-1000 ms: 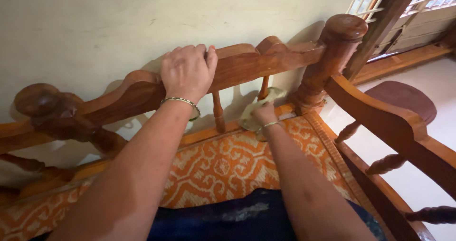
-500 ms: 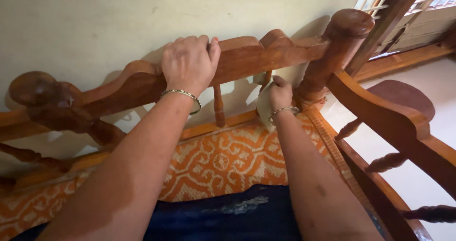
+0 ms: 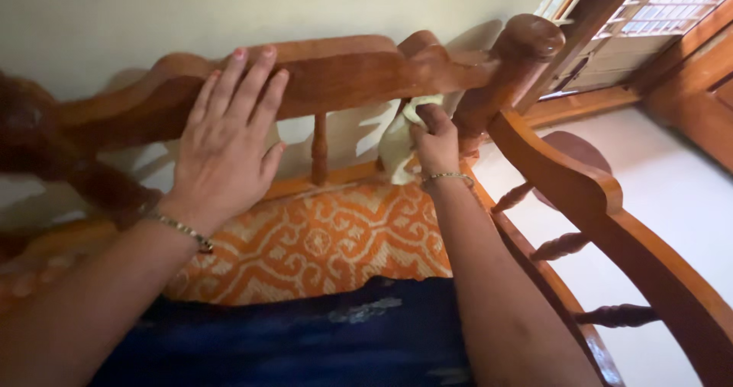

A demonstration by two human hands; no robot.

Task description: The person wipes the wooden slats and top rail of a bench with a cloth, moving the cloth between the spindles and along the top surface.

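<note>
Pale cloth point(image 3: 401, 146) is gripped in the closed right hand point(image 3: 437, 144) and pressed against a turned spindle beside the corner post point(image 3: 513, 74) of the wooden bench backrest point(image 3: 343, 70). The left hand point(image 3: 225, 146) is laid flat, fingers spread, holding nothing, on the top rail above the orange patterned cushion point(image 3: 321, 242).

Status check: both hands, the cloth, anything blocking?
Left hand flat on the wooden backrest rail. Right hand gripping pale cloth beside the corner post. Nothing in the way.
</note>
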